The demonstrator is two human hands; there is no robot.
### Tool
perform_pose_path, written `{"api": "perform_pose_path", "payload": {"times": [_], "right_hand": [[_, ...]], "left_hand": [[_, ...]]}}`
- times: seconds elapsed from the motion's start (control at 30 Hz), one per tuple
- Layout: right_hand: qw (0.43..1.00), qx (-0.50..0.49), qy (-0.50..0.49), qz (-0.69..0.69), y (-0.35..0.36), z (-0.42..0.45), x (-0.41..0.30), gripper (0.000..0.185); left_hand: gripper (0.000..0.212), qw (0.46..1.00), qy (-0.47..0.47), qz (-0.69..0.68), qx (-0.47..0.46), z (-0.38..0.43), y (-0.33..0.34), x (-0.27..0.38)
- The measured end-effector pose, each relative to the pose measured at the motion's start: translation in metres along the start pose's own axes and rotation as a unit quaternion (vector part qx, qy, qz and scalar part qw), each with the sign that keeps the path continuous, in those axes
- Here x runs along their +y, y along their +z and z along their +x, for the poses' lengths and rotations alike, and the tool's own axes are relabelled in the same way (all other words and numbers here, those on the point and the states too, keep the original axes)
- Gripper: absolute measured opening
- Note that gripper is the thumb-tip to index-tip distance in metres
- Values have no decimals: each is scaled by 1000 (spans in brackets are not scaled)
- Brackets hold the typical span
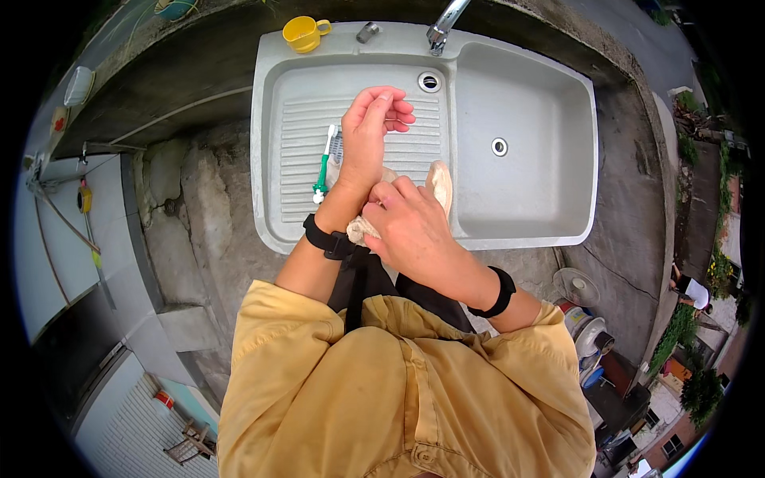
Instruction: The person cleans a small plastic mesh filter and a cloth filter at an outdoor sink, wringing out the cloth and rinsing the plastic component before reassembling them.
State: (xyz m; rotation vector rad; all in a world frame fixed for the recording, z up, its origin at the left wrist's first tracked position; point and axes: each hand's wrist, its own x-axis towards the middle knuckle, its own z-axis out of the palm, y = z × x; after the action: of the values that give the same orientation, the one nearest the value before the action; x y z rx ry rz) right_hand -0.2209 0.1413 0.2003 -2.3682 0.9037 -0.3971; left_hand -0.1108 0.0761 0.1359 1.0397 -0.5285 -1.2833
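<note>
My left hand [373, 125] is raised over the ribbed part of a grey double sink [466, 131], fingers loosely curled, with nothing seen in it. Across its wrist, my right hand [409, 224] is closed on a bunched beige cloth [360, 230], which lies against the left forearm. A pale, elongated item [440, 182] shows behind the right fingers; what it is cannot be told. Left of my left hand, a green and white brush [324, 170] lies on the ribs beside a partly covered grey-blue thing [337, 146].
At the sink's back edge are a yellow mug [302, 34], a small grey cylinder [367, 32] and a chrome faucet [439, 39]. The right basin has a drain [499, 147]. A fan [577, 287] stands low at right. Another person [693, 293] is far off at right.
</note>
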Motion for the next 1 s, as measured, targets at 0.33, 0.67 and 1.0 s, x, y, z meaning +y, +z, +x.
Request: {"api": "perform_pose_path", "payload": {"times": [0.33, 0.67, 1.0], "right_hand": [[613, 165, 331, 698, -5, 16, 90, 26], [719, 322, 140, 600, -30, 14, 85, 70], [602, 93, 163, 776, -34, -15, 105, 61]], "left_hand": [[51, 970, -210, 75, -93, -14, -15, -13], [42, 971, -166, -81, -154, -33, 5, -16], [42, 893, -349, -253, -131, -46, 29, -34]]}}
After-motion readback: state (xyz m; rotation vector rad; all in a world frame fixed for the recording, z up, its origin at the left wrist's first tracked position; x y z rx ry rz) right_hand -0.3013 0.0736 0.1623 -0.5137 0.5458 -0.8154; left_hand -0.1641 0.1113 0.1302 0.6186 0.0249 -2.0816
